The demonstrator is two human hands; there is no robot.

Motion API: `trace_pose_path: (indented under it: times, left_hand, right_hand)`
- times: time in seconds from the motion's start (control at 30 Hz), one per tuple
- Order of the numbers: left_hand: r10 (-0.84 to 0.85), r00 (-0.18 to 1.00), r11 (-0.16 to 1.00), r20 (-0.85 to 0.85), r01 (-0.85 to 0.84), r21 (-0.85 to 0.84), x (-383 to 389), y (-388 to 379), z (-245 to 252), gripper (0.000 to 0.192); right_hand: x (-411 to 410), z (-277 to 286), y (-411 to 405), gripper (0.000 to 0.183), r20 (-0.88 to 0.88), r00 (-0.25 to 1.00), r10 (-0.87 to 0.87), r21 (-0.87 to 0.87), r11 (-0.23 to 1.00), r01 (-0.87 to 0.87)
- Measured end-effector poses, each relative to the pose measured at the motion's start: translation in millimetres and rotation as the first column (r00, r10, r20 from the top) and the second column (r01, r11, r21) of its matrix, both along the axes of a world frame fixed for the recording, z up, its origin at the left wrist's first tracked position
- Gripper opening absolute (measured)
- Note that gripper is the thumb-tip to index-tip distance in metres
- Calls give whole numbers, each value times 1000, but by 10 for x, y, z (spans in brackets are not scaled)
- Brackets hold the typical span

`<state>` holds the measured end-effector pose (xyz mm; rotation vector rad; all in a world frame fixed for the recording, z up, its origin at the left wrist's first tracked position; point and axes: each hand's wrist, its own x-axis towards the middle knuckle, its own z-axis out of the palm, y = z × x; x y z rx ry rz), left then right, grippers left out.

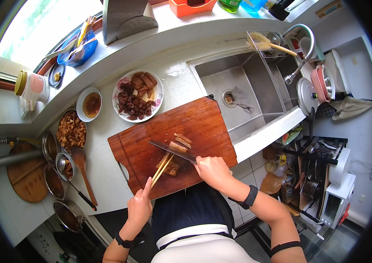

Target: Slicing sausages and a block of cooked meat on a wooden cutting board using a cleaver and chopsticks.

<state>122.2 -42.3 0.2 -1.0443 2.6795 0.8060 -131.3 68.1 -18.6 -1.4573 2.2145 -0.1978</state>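
My right hand (212, 171) grips a kitchen knife (169, 148) whose blade lies across a piece of cooked meat (165, 164) on the wooden cutting board (202, 121). In my left hand (140, 203) is a pair of wooden chopsticks (161, 170), their tips against the meat close to the blade. Cut slices (183, 140) rest just beyond the knife. Behind the board stands a floral plate (159, 108) with dark braised pieces (130, 102) on one side and sliced meat (144, 83) on the other. The knife's handle is hidden inside my right hand.
A steel sink (218, 79) adjoins the board's right corner. Left of the board are a white bowl of brown sauce (91, 104), a dish of browned pieces (71, 130), a wooden spatula (80, 161) and a ladle (74, 189). A lidless pot (67, 215) stands near the front left.
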Motion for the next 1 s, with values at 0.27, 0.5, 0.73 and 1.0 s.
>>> trace_pose_path:
  times: [0.27,0.5,0.73,1.0]
  left_hand:
    - [-15,1000,1000,-5,15,19,40,-47,-73,67]
    - [52,993,998,104,-55,34,-13,-23,-21,66]
    - [13,1000,999,19,-14,37,2,-31,-81,68]
    - [78,997,994,25,-80,73,31,18,11,64]
  right_hand:
    - [41,-22,164,23,-31,999,-30,73,997,32]
    - [53,-240,147,25,0,998,-62,38,997,61]
    - [60,-350,-105,19,32,999,-33,31,999,32]
    - [-215,-272,352,36,136,985,-103,-25,994,108]
